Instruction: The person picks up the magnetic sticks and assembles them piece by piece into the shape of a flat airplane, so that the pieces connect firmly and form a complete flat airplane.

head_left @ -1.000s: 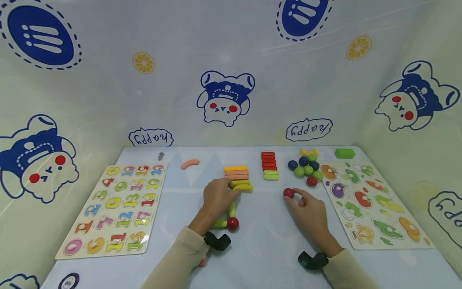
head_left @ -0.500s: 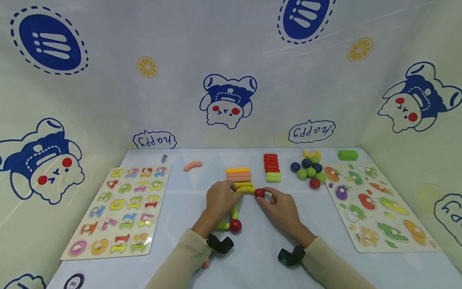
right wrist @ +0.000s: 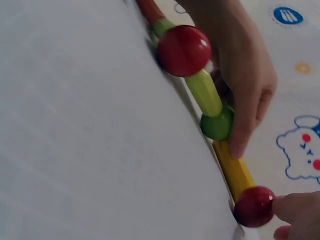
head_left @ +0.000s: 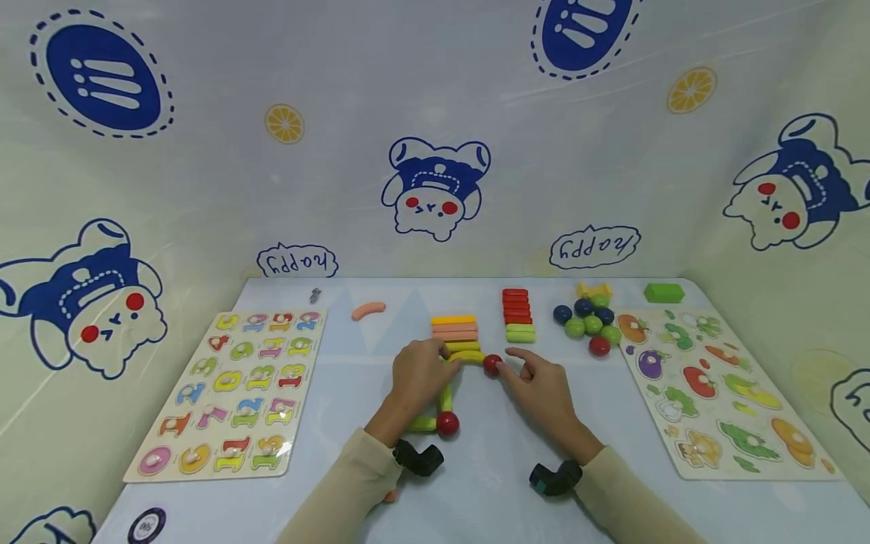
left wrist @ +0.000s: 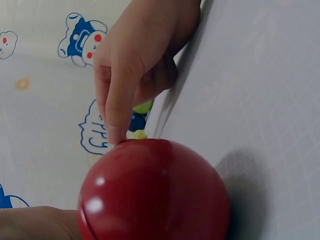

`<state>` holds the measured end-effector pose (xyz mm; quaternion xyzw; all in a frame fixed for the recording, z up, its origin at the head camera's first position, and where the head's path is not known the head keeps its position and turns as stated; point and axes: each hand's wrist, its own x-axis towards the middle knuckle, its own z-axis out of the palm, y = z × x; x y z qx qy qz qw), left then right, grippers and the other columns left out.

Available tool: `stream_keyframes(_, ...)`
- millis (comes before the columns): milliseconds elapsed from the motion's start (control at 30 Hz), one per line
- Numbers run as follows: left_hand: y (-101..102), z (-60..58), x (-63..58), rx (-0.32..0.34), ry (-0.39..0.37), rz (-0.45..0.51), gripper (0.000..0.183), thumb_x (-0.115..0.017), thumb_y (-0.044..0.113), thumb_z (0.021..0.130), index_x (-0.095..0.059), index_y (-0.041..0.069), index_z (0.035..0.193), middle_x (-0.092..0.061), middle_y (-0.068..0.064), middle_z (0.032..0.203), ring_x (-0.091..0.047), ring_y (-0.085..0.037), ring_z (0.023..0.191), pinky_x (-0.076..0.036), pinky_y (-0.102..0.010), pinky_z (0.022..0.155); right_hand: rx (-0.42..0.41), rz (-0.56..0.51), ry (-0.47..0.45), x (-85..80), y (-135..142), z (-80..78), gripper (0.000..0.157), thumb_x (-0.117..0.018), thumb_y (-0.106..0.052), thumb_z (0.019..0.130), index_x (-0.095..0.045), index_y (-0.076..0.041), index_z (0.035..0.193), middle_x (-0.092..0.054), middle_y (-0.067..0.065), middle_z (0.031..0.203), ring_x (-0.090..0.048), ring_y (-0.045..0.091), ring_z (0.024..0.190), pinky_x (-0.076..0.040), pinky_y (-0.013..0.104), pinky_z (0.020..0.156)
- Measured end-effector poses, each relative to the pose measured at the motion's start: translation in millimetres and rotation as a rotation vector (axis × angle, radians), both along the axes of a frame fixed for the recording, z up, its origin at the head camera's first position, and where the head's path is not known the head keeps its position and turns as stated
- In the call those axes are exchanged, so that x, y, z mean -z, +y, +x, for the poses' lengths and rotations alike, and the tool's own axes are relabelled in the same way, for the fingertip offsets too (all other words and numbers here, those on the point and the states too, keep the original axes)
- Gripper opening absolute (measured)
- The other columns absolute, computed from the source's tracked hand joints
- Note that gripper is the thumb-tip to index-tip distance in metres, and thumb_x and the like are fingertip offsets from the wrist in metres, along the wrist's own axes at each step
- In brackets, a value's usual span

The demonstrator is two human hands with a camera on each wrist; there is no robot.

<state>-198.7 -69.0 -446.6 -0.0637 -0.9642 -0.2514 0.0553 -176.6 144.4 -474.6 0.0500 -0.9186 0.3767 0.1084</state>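
Changed since half a second ago: the pinch of the right hand point(head_left: 544, 385), now eased, with forefinger lifted clear and thumb touching a small, glossy, round red ball point(head_left: 492, 366). Gone from a second ago: the wide gap between that ball and a smooth, slender, curved yellow stick point(head_left: 469, 356). Now just left of the right thumb, seemingly in contact with the stick's near-side end. Unchanged: the grasp of the left hand point(head_left: 420, 378), with thumb and forefinger pinching the stick's other end. Deep red and shiny, with a pale highlight on top. Just beside the left fingertips, a smooth, round green ball point(right wrist: 216, 124); from there toward the left wrist, a straight, light-green stick point(head_left: 445, 398) and, touching its end, a second glossy, round red ball point(head_left: 448, 425).
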Motion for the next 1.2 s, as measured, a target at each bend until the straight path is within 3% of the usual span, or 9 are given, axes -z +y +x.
stream_keyframes(267, -2.2, 0.9, -2.6, -0.009, 0.009, 0.01, 0.03, -0.071, 0.04, 0.079, -0.072, 0.012, 0.088, -0.052, 0.007, 0.057, -0.047, -0.011, 0.05, -0.037, -0.025, 0.046, 0.031, -0.017, 0.067, 1.7, 13.5, -19.4, 0.035, -0.066, -0.043, 0.085, -0.067, -0.021, 0.113, -0.042, -0.001, 0.051, -0.04, 0.016, 0.045, -0.03, 0.027, 0.042)
stream_keyframes(367, -3.5, 1.4, -3.2, -0.008, 0.02, -0.003, 0.03, -0.071, 0.04, 0.079, -0.072, 0.011, 0.088, -0.053, 0.007, 0.057, -0.047, -0.011, 0.05, -0.037, -0.025, 0.045, -0.032, 0.029, 0.033, -7.3, 10.6, -30.8, 0.029, -0.067, -0.037, 0.085, -0.068, -0.022, 0.11, -0.043, 0.0, 0.053, -0.042, 0.017, 0.049, -0.033, 0.027, 0.045)
stream_keyframes(567, -3.0, 1.2, -1.9, -0.013, 0.003, 0.006, 0.032, -0.071, 0.041, 0.079, -0.072, 0.011, 0.089, -0.055, 0.006, 0.059, -0.047, -0.011, 0.05, -0.037, -0.025, 0.046, -0.255, 0.183, -0.116, -32.8, -2.8, -65.8, 0.016, -0.069, -0.033, 0.085, -0.072, -0.027, 0.099, -0.049, 0.0, 0.057, -0.047, 0.018, 0.056, -0.038, 0.028, 0.05)
stream_keyframes(733, -0.9, 1.2, 0.6, 0.004, -0.025, 0.017, 0.034, -0.071, 0.043, 0.079, -0.072, 0.011, 0.091, -0.051, 0.006, 0.054, -0.046, -0.011, 0.047, -0.037, -0.026, 0.046, -0.385, 0.255, -0.213, -43.5, -10.2, -83.7, 0.014, -0.073, -0.031, 0.081, -0.074, -0.026, 0.094, -0.05, 0.001, 0.058, -0.048, 0.019, 0.057, -0.038, 0.027, 0.049)
stream_keyframes(1200, 0.1, 1.5, 0.7, 0.009, -0.015, 0.0, 0.033, -0.071, 0.042, 0.079, -0.073, 0.011, 0.089, -0.05, 0.007, 0.052, -0.046, -0.01, 0.046, -0.037, -0.026, 0.045, -0.481, 0.353, -0.338, -47.0, -21.2, -96.7, 0.02, -0.075, -0.031, 0.08, -0.074, -0.022, 0.098, -0.056, 0.001, 0.061, -0.052, 0.019, 0.058, -0.043, 0.026, 0.052)
